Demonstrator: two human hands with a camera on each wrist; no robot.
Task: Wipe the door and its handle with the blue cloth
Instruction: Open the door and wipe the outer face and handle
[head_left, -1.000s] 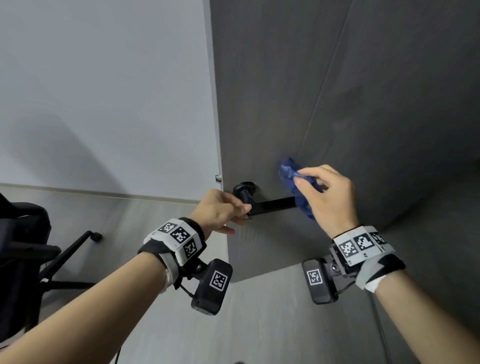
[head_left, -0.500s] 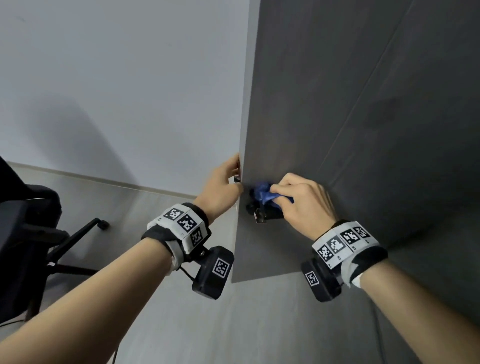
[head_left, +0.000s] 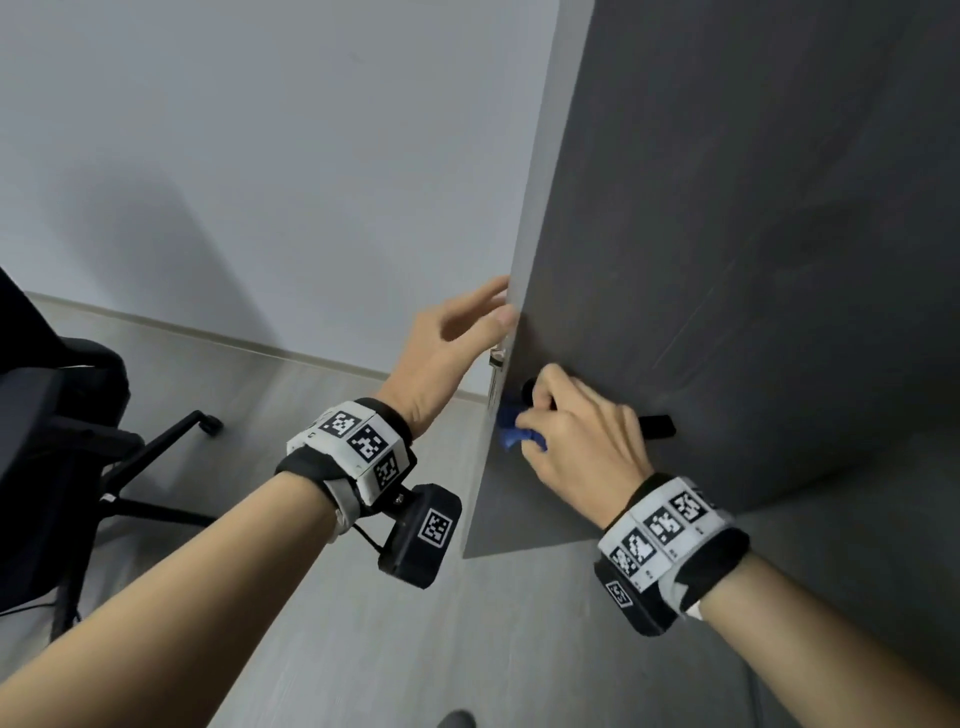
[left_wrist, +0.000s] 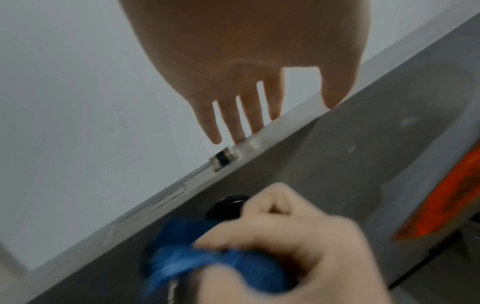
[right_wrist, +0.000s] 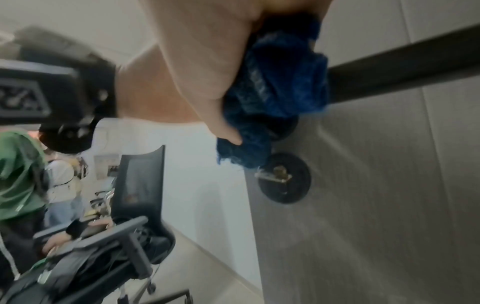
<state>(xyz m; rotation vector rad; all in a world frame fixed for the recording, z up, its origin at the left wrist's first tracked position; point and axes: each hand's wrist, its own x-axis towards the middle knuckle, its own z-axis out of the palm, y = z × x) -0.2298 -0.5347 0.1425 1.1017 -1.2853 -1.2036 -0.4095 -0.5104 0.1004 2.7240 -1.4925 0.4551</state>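
One blue cloth (head_left: 514, 434), one handle (head_left: 655, 426)

Your forearms are bare, and each wrist wears a black strap with a grey-white band under a row of white blocks printed with black square marker codes. Beneath your left hand (head_left: 447, 343) a black boxy camera hangs from a small bracket, marker on its face, thin black cable attached. Your right hand (head_left: 582, 441) has a similar black unit with its own marker.
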